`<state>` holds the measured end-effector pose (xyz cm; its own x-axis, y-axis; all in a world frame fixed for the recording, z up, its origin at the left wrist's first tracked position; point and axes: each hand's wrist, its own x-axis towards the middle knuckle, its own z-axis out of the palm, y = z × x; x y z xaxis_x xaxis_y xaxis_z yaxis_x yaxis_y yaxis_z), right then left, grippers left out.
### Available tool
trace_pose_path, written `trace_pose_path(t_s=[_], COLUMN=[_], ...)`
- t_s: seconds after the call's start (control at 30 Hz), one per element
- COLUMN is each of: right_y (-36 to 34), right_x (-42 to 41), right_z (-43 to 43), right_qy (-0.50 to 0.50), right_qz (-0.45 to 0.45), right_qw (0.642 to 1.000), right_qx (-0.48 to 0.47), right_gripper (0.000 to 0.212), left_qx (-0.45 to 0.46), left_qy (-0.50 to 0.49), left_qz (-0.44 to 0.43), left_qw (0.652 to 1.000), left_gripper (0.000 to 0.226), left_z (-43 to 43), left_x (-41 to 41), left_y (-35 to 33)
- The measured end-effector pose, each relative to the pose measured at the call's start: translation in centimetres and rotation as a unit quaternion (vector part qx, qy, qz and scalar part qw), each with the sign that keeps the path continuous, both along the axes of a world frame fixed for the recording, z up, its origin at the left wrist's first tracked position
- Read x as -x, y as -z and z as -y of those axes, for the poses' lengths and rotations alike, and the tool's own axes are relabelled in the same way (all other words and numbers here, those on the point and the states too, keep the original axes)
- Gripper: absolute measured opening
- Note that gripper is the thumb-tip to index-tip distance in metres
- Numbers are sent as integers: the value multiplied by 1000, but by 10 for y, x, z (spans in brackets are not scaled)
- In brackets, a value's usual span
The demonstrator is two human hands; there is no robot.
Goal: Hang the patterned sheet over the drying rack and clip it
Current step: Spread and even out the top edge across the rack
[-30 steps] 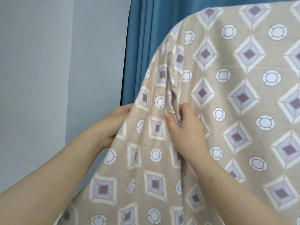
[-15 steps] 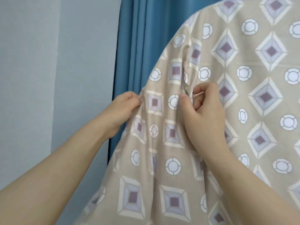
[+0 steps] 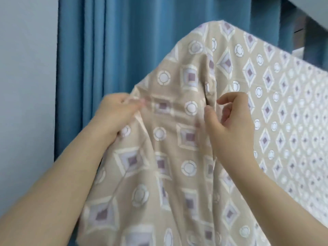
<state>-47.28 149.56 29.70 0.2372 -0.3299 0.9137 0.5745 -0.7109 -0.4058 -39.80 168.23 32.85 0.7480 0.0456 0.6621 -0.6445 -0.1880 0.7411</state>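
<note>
Beige patterned sheet [image 3: 188, 167], printed with diamonds and rings, draped high over what is presumably the drying rack, itself hidden beneath the cloth; top edge running from upper centre down towards the right, near panel hanging towards the viewer in loose folds. Judged light, thin and wholly limp: no stiffness to hold a shape, creasing wherever gathered, as at the vertical fold [image 3: 209, 77] just above the right-hand side of the working area. Likely to slide along or off the rack if pulled unevenly, so best taken at the hem or side edge, pinched between thumb and fingers and drawn outward to flatten, rather than bunched in mid-panel. Not fragile; a firm tug probably safe. At the left side edge, left grip [image 3: 115, 116] pinching the cloth, slightly blurred, with the sheet stretched from there across towards the fold. Just in front of the fold, right grip [image 3: 230, 132] with fingers loosely curled, thumb and forefinger parted, holding nothing; contact with the cloth impossible to tell. No clip in view. Clipping judged best along the top edge, over the rack, once the fold is smoothed out. Behind: blue curtain [image 3: 110, 50] in vertical pleats; pale wall [image 3: 23, 86] at far left.
</note>
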Motion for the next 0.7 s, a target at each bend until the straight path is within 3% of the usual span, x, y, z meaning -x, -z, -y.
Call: trace_pose_path(t_s=[0.07, 0.1, 0.17, 0.23, 0.3, 0.43, 0.6, 0.7], right_y=[-6, -10, -17, -22, -23, -22, -15, -15], right_x=[12, 17, 24, 27, 28, 17, -2, -5], right_z=[-6, -9, -16, -20, -24, -28, -29, -27], right_qy=[18, 20, 10, -1, 0, 5, -13, -33], right_qz=[0, -2, -14, -30, -49, -108, -123, -127], right_qw=[1000, 1000, 999, 999, 998, 991, 988, 988], right_qx=[16, 22, 29, 37, 48, 80, 89, 88], right_gripper=[22, 23, 19, 10, 10, 10, 10, 10], left_qx=[62, 81, 78, 9, -63, -124, -214, -215], left_qy=[-25, 54, 263, 343, 330, 247, 312, 335], left_qz=[60, 42, -97, -175, -138, -193, -215, -247], left_qw=[996, 994, 957, 923, 932, 941, 900, 883], left_gripper=[32, 29, 40, 63, 79, 87, 71, 56], left_z=[-8, -13, -19, -16, -13, -3, 9, 20], left_x=[-1, 1, 15, 27, 34, 61, 49, 47], left_y=[-11, -16, -18, -7, 7, 2, 18, 23])
